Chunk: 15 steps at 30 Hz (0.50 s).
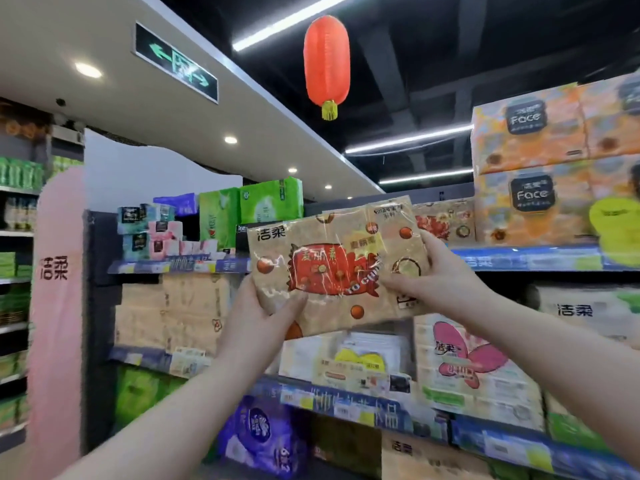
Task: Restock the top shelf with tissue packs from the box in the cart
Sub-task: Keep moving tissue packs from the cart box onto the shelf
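left hand (pixel 266 313) pinches brown tissue pack (pixel 332 265) at lower-left corner, right hand (pixel 438 271) fingers curled on its right edge, raised before top shelf (pixel 519 259) holding green packs (pixel 270 200), orange cartons (pixel 530 168).

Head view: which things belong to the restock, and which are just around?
Job: tissue pack, gripped by left hand and right hand; top shelf; similar pack on it.
Not the job: red lantern, exit sign, green packs, Face boxes, pink pillar.
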{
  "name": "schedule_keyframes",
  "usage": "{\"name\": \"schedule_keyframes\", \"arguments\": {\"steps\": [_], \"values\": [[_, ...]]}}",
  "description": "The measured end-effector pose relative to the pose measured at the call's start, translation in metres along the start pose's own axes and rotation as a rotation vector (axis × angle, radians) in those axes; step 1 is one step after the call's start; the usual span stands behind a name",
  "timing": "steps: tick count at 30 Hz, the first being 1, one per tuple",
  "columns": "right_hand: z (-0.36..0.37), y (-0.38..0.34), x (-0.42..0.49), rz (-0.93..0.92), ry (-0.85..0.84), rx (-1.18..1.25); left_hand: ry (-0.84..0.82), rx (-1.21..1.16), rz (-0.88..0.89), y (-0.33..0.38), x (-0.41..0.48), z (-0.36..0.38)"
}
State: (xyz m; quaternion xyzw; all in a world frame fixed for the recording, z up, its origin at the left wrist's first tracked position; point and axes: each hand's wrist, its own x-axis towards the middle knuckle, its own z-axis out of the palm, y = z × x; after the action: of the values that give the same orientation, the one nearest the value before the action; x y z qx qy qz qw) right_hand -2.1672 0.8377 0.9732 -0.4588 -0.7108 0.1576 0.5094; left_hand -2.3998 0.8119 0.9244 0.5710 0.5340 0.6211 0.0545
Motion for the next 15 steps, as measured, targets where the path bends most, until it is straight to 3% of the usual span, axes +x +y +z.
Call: {"name": "schedule_keyframes", "arguments": {"steps": [7, 15], "values": [[-0.012, 0.011, 0.119, -0.108, 0.073, 0.017, 0.085, 0.008, 0.147, 0.011, 0.125, 0.058], [-0.021, 0.031, 0.220, -0.137, 0.167, -0.075, 0.068, -0.071, 0.202, 0.002, 0.227, 0.127]]}}
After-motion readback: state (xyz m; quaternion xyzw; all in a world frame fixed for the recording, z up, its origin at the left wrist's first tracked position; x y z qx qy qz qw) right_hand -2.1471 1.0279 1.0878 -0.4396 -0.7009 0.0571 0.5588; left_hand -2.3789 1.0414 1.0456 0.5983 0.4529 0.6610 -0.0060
